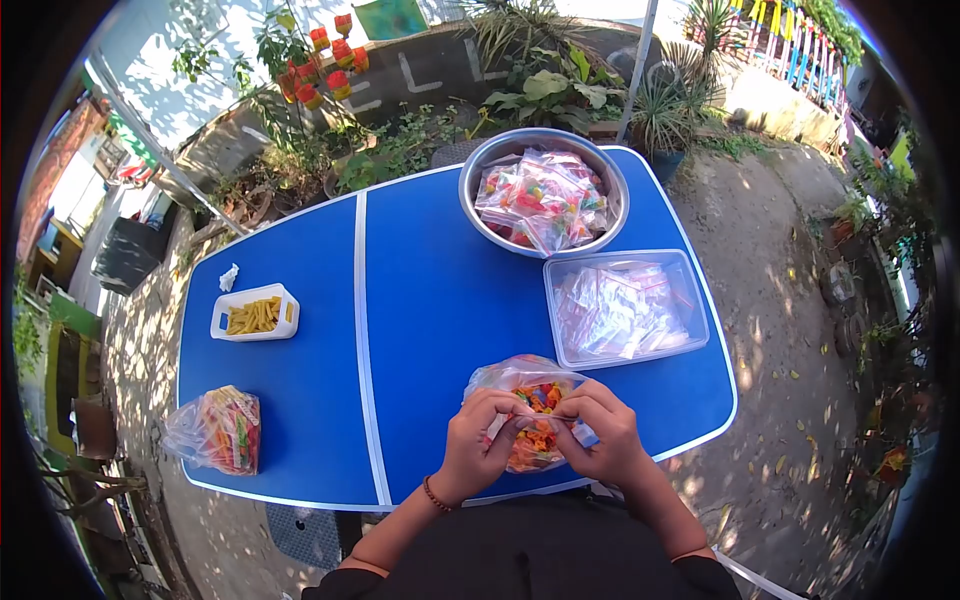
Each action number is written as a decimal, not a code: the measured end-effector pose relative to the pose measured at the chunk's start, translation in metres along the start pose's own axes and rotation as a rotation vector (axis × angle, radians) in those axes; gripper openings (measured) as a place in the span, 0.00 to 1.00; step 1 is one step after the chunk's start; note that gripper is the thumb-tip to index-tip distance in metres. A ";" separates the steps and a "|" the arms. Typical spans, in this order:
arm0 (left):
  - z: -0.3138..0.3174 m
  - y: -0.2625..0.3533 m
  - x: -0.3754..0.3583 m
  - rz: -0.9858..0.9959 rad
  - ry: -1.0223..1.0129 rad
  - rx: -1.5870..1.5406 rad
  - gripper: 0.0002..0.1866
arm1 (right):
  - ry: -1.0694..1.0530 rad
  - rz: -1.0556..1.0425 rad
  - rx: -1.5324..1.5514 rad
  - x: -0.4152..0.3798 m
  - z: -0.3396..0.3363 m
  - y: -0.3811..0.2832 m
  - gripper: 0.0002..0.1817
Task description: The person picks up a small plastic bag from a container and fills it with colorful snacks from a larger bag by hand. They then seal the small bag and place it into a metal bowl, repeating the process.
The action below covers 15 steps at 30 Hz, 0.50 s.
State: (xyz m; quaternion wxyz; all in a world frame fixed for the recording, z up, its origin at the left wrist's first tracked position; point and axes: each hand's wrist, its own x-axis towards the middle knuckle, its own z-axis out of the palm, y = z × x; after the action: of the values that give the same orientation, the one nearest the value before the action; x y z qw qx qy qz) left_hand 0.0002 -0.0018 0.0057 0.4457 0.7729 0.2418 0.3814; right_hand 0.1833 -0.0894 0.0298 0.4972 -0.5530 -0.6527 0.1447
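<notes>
My left hand (482,443) and my right hand (603,431) meet over a small clear zip bag (538,437) of orange and red snack pieces, pinching its top edge between the fingers. Under the hands lies a larger clear bag (520,376) of the same coloured pieces, on the near edge of the blue table (420,300). A clear plastic box (626,307) of empty small zip bags stands just beyond my right hand.
A steel bowl (543,190) piled with filled small bags stands at the far side. A white tray (255,314) of yellow sticks and a big bag of coloured snacks (216,429) lie at the left. Plants and a wall stand behind the table; dirt ground lies to the right.
</notes>
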 end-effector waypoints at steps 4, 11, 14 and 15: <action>0.006 0.001 0.000 -0.005 0.013 -0.011 0.07 | 0.003 -0.041 0.003 0.001 0.000 0.000 0.08; 0.004 0.006 0.004 0.033 -0.026 0.001 0.06 | 0.001 -0.123 -0.056 0.004 0.006 -0.002 0.09; 0.000 0.005 0.003 0.025 -0.004 0.017 0.07 | -0.015 -0.126 -0.089 0.005 0.002 -0.003 0.09; 0.000 0.004 0.002 0.041 0.012 0.035 0.06 | -0.026 -0.116 -0.110 0.004 0.000 -0.001 0.09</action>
State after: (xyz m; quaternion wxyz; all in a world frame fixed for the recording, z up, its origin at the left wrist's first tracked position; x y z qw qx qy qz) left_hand 0.0019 -0.0024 0.0097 0.4228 0.7831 0.2351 0.3909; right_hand 0.1835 -0.0867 0.0325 0.4651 -0.5387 -0.6970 0.0870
